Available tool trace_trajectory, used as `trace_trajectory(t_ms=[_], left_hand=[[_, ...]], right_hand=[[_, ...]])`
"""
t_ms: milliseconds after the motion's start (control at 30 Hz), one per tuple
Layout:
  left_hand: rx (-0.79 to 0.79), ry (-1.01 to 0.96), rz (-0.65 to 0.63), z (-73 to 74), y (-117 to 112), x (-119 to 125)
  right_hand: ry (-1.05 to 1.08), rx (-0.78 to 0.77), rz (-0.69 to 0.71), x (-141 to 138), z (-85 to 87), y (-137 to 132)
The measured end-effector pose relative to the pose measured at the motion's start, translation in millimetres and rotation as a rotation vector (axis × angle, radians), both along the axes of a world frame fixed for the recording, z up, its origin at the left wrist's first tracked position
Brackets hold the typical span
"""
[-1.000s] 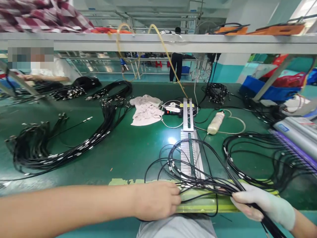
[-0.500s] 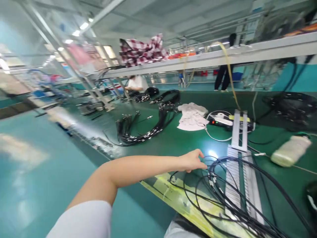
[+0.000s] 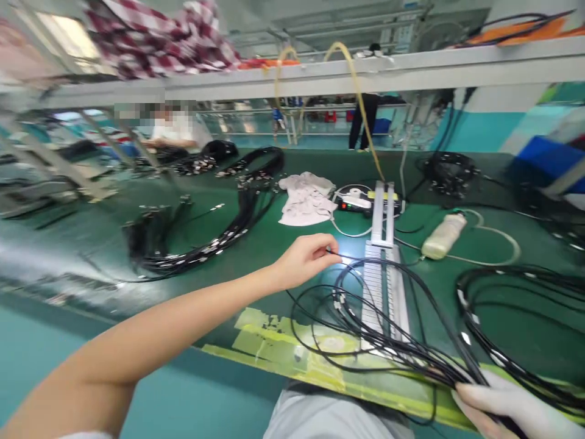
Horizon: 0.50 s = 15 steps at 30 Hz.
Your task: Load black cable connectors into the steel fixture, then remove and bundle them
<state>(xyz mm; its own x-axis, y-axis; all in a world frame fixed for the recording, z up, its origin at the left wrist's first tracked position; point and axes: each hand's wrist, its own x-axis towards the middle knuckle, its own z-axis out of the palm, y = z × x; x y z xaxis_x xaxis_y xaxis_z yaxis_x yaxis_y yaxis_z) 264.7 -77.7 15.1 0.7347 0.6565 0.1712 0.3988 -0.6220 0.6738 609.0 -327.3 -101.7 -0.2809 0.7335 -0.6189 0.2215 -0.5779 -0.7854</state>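
**Pinching one black cable end over the green bench**

Holding the scene as it stands, I have my left hand raised above the green bench, thumb and forefinger pressed together on the end of a thin black cable. That cable arcs rightward over the slotted metal rack and drops back into the loose cable bundle lying across the rack's near end. My right hand, in a white glove, sits at the bench's near edge with its fingers closed around the gathered trunk of that same bundle.

My worry is tangling. The pinched cable loops through several others, so I judge that a quick lift could drag neighbouring loops up with it or snag a metal tip on the rack's slots. The pinch is small and close to the tip; a tug from the bundle could slip it free. If the gloved grip loosens, the whole bundle could slide off the yellow taped edge.

Further back lie a white cloth, a pale bottle, a power strip and a second heap of cables. Another person sits at the far left end.
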Motion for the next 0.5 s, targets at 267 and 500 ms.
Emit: trace_trajectory(t_ms=[267,500], left_hand=[[0.312,0.014,-0.372,-42.8,-33,24],[0.568,0.254,-0.223,-95.0,0,80]], right_hand=[[0.312,-0.1,-0.155,-1,-20.9,1],[0.608,-0.239,-0.153,-16,-17.0,3]])
